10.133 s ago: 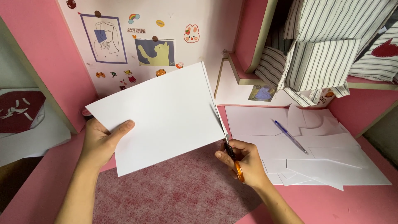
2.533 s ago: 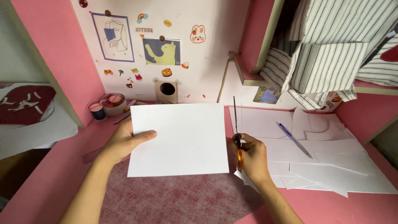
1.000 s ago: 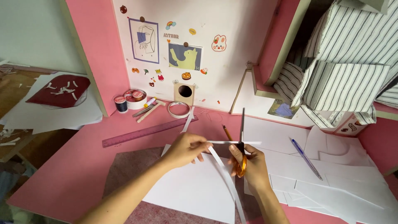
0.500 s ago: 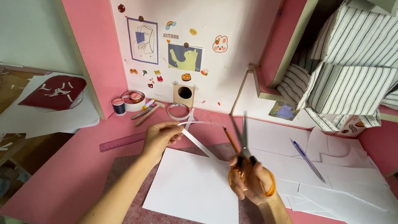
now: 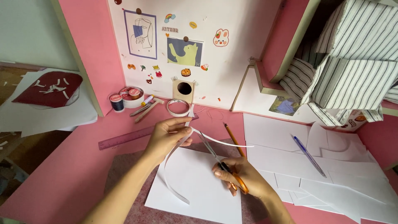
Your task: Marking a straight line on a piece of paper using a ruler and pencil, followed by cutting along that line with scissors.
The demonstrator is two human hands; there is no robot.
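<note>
My left hand [image 5: 168,136] pinches a long thin strip of white paper [image 5: 171,172] that curls down over the white sheet [image 5: 199,188] lying on the dark pink mat [image 5: 124,176]. My right hand [image 5: 244,180] grips orange-handled scissors [image 5: 217,159], whose blades point up and left toward the left hand's fingers and lie against the strip. A second part of the strip runs right from the fingers toward a pencil [image 5: 234,139].
A purple ruler [image 5: 128,137], a tape roll [image 5: 178,107], thread spools [image 5: 117,102] and small tools lie near the back wall. White paper pieces [image 5: 331,174] with a blue pen [image 5: 309,155] cover the right side. Striped fabric [image 5: 352,74] hangs at the upper right.
The white sheet was held up and cut along its edge; it now lies on the mat. My left hand holds the cut-off strip and the scissors have swung over to it.
</note>
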